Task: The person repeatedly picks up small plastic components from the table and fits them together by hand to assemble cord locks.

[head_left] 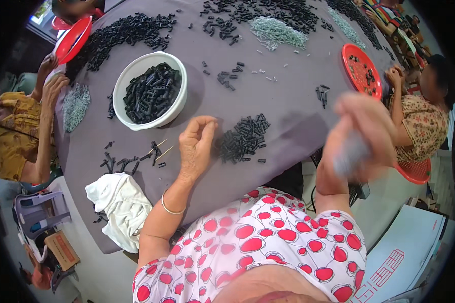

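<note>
My left hand (197, 144) rests over the table just left of a small heap of short black plastic pieces (243, 139). Its fingers are curled with thumb and forefinger together; whatever they pinch, if anything, is too small to make out. Raised on the right, past the table's edge, is my right hand (364, 126), smeared by motion. A blurred grey patch (351, 154) shows at it, and I cannot tell what that is. Beyond my left hand stands a white bowl (117, 96) full of black pieces. Thin wooden sticks (165, 153) and joined black pieces lie left of that hand.
A crumpled white cloth (119, 207) lies at the near left edge. Big black heaps (131, 38) and clear-looking small parts (278, 33) cover the far side. A red tray (347, 55) sits at right by a seated person (419, 111); another person (23, 136) sits left.
</note>
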The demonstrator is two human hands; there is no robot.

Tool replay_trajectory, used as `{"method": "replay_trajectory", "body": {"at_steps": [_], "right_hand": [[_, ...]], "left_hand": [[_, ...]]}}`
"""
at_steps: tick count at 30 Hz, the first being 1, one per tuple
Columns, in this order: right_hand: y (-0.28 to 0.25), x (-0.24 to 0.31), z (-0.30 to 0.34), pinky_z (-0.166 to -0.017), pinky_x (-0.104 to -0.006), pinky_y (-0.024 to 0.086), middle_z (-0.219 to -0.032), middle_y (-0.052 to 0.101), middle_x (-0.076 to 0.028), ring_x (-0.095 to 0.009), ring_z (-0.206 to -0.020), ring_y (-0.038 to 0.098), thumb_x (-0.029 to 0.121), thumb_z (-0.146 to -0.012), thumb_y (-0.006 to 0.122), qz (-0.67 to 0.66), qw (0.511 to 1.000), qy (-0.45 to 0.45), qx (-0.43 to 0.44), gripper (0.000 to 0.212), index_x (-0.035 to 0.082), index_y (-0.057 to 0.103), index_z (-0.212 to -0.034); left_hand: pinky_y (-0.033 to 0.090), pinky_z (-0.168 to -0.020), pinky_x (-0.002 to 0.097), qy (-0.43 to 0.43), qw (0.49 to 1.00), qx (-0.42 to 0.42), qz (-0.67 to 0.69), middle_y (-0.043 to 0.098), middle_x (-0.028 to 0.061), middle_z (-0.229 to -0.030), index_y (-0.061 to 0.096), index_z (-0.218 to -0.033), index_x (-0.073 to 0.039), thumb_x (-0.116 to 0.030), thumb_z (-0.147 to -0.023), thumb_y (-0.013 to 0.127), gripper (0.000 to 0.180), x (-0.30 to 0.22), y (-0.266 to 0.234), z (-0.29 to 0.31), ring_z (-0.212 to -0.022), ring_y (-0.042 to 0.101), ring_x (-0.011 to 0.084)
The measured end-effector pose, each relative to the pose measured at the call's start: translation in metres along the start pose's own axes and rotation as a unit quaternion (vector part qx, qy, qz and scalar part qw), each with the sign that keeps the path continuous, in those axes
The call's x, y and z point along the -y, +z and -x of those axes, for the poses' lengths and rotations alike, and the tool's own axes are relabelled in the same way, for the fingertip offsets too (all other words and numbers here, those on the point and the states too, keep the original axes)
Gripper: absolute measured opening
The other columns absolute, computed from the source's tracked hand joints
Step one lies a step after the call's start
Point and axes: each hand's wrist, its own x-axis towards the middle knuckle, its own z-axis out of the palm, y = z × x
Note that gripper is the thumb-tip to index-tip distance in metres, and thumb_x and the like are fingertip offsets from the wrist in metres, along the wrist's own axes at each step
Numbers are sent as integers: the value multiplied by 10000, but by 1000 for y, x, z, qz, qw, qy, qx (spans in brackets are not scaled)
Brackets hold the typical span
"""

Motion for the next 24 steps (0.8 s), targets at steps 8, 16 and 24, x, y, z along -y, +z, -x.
{"method": "replay_trajectory", "body": {"at_steps": [8, 16, 24], "right_hand": [[61, -107, 55, -957, -413, 410, -1204, 575, -155, -318, -1128, 522, 15, -739, 529, 128, 941, 135, 283, 373, 1, 595, -1105], [114, -110, 85, -1059, -435, 303, -1404, 428, -145, -313, -1322, 365, 393, -929, 485, 200, 881, 84, 421, 524, 39, 478, -1316], [90, -92, 94, -1103, -436, 238, -1441, 403, -109, -281, -1366, 321, 352, -927, 496, 153, 876, 67, 453, 496, 72, 471, -1336]], "left_hand": [[462, -711, 223, 20, 1000, 6, -3, 640, 28, -855, 622, -955, 22, -69, -902, 577, 114, 3, 5, -2, -787, 573, 77], [459, -723, 214, 6, 1000, 12, -6, 628, 24, -877, 619, -973, 23, -65, -913, 569, 118, 1, 4, -1, -802, 571, 70], [444, -701, 203, -3, 1000, 16, 0, 618, 13, -878, 616, -975, 18, -47, -908, 579, 101, -2, 4, 1, -795, 548, 58]]}}
